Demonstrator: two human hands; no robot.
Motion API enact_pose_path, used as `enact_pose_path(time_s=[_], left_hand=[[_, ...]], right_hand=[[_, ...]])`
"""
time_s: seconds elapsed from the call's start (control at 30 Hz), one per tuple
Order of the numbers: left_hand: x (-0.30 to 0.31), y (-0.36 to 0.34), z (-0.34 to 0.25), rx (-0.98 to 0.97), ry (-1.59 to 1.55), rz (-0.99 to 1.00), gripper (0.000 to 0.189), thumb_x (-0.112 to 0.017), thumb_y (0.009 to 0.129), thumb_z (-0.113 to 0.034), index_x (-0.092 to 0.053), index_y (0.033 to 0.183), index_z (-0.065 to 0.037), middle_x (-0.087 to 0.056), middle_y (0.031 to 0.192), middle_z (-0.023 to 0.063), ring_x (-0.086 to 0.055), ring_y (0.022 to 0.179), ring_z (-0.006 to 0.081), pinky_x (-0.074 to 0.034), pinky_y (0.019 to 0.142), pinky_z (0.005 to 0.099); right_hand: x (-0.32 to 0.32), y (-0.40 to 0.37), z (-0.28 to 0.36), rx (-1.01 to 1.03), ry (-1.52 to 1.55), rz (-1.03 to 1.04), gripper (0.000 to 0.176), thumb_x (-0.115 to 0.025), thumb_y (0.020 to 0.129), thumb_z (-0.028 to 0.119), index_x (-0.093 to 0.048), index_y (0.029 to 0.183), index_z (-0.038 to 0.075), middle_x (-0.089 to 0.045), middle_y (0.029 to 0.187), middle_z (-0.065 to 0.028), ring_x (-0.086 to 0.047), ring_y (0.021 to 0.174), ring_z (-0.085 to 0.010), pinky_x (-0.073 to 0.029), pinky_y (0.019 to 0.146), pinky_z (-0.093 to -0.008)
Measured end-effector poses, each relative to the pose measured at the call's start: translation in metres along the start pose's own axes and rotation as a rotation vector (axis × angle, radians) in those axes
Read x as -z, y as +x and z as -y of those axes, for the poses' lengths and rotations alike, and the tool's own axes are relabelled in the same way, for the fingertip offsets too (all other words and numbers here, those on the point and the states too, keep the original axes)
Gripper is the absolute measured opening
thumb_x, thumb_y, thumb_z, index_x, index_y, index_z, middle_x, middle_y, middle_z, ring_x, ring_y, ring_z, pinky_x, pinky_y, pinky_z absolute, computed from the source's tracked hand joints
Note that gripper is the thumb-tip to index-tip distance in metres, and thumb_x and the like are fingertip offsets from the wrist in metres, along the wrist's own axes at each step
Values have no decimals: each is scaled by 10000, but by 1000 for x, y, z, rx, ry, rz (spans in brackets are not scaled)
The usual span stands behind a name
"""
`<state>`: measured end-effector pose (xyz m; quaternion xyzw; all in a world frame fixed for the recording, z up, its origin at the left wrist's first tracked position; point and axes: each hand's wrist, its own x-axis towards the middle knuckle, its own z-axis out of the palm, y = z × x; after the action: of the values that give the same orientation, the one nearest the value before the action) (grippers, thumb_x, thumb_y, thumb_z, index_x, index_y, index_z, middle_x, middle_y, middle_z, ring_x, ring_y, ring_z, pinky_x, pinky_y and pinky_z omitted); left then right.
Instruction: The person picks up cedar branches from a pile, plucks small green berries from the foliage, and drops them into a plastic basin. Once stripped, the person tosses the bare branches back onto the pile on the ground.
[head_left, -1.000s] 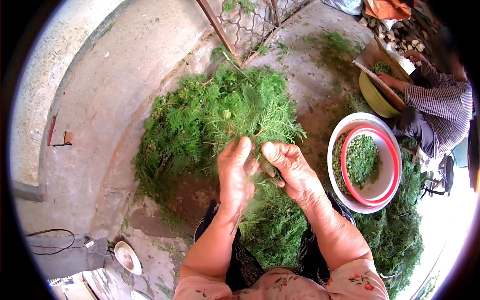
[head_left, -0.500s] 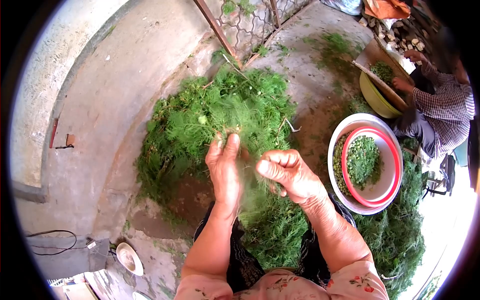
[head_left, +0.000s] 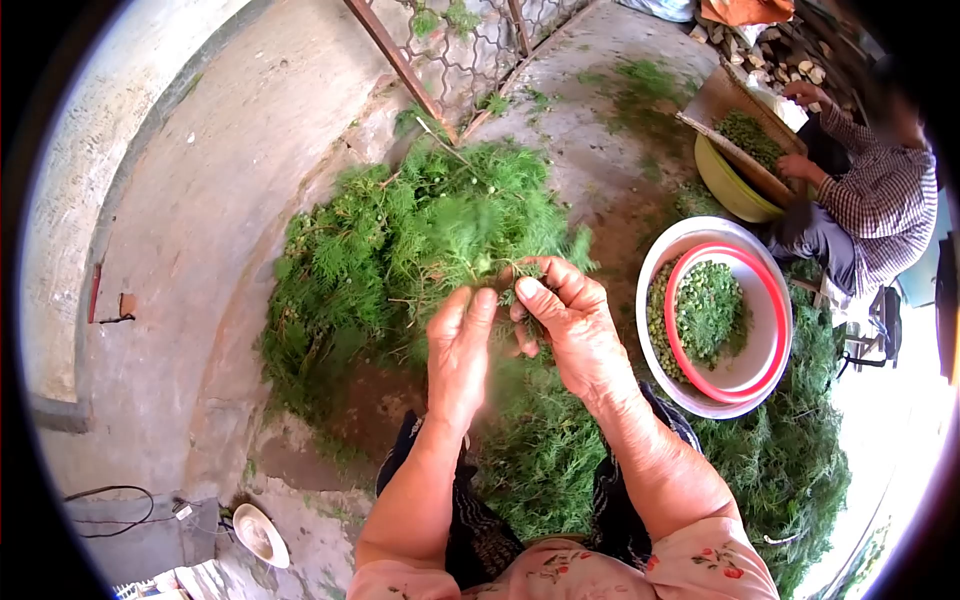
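Note:
My left hand (head_left: 460, 340) pinches a feathery green sprig (head_left: 480, 262) between thumb and fingers, just in front of a large heap of green branches (head_left: 350, 230). Close on its right, my right hand (head_left: 565, 320) has thumb and fingers closed on the same greenery. Only a narrow gap parts the two hands. Below them, between my knees, lies more loose foliage (head_left: 545, 450).
To the right a metal basin (head_left: 655, 375) holds a red-rimmed bowl (head_left: 765, 375) with small green pieces. Farther right a seated person (head_left: 875, 205) holds a tray (head_left: 745, 95) over a yellow-green tub (head_left: 725, 185). A rusty metal frame (head_left: 400, 65) stands behind the heap.
My right hand has moved up and in toward my left hand, and its fingers have closed on the sprig. The view has shifted slightly.

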<state>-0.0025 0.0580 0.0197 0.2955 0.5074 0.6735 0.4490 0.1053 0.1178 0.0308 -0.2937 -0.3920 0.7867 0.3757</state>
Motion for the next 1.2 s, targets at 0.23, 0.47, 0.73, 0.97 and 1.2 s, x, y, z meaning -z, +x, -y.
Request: enact_pose_path(time_s=[0.23, 0.47, 0.73, 0.97, 1.2], left_hand=[[0, 1, 3, -8, 223, 133, 243, -522, 908, -263, -576, 891, -27, -556, 679, -1, -521, 583, 65, -407, 473, 209], [3, -2, 7, -43, 431, 18, 199, -553, 891, -241, -610, 878, -51, -522, 619, -31, -474, 547, 42, -376, 459, 198], [2, -6, -9, 83, 157, -36, 146, -584, 862, -193, -594, 820, -53, -551, 654, -35, -428, 521, 21, -329, 445, 178], [8, -3, -6, 197, -97, -131, 155, -605, 844, -185, -583, 791, -41, -517, 604, -27, -424, 478, 51, -311, 431, 180], [3, -3, -4, 4, 87, -117, 122, -574, 855, -139, -551, 761, -64, -501, 599, -32, -438, 459, 33, -285, 370, 160]], right_hand=[[2, 3, 3, 25, -219, -6, 355, -602, 847, 126, -478, 1154, -2, -556, 724, -35, -467, 535, -81, -420, 463, -218], [10, 6, -4, 129, -617, -36, 245, -610, 846, 179, -540, 947, -33, -554, 681, -43, -479, 549, -133, -426, 509, -277], [3, 2, -4, -201, 141, -16, 206, -518, 907, 230, -473, 807, 55, -444, 617, -11, -382, 416, -110, -328, 378, -250], [8, 5, -11, -294, 730, -18, 273, -441, 928, 309, -483, 887, 42, -409, 648, -24, -324, 439, -111, -299, 406, -258], [1, 7, -3, -89, 461, -40, 167, -540, 868, 134, -510, 980, 14, -532, 820, -85, -534, 633, -183, -455, 597, -318]])
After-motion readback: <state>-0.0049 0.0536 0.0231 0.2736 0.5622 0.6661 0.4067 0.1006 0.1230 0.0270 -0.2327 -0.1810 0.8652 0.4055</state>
